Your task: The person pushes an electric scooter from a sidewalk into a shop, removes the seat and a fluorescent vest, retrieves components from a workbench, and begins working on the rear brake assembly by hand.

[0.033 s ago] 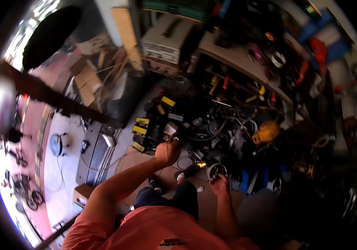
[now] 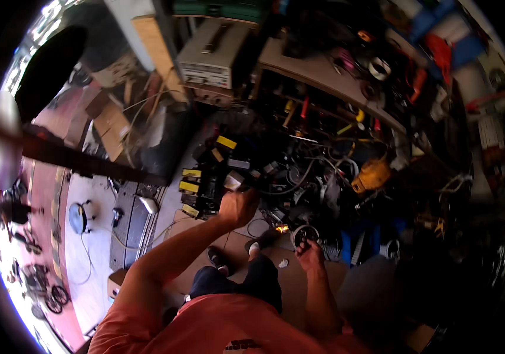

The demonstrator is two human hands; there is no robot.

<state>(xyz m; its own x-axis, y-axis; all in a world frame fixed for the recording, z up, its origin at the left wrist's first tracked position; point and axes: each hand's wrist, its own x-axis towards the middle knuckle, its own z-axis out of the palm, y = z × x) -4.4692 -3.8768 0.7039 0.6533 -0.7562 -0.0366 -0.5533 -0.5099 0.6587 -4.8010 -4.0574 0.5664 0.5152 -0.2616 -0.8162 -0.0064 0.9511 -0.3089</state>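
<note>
My right hand (image 2: 309,255), low and right of centre, has its fingers curled on the lower edge of a round part (image 2: 305,233) with a pale rim and dark inside. Further forward and to the left, my left hand (image 2: 239,208) is closed in a fist over the cluttered floor. Whatever it may hold is hidden by the fingers and the dark background. Just beyond the left fist sits a small pale box (image 2: 233,180). Several yellow-topped dark blocks (image 2: 188,187) lie to its left, and a small bright orange glow (image 2: 282,228) shows between my hands.
A boxy grey machine with a handle (image 2: 214,56) stands at the back beside a cluttered workbench (image 2: 323,72). A yellow-orange tool (image 2: 372,175) lies among dark parts and cables at right. A dark post (image 2: 93,162) crosses the left side, near a round blue stool (image 2: 78,218).
The whole view has shifted, so the surroundings sit further left and slightly higher. My left fist is a little further right over the clutter; my right hand still grips the round part.
</note>
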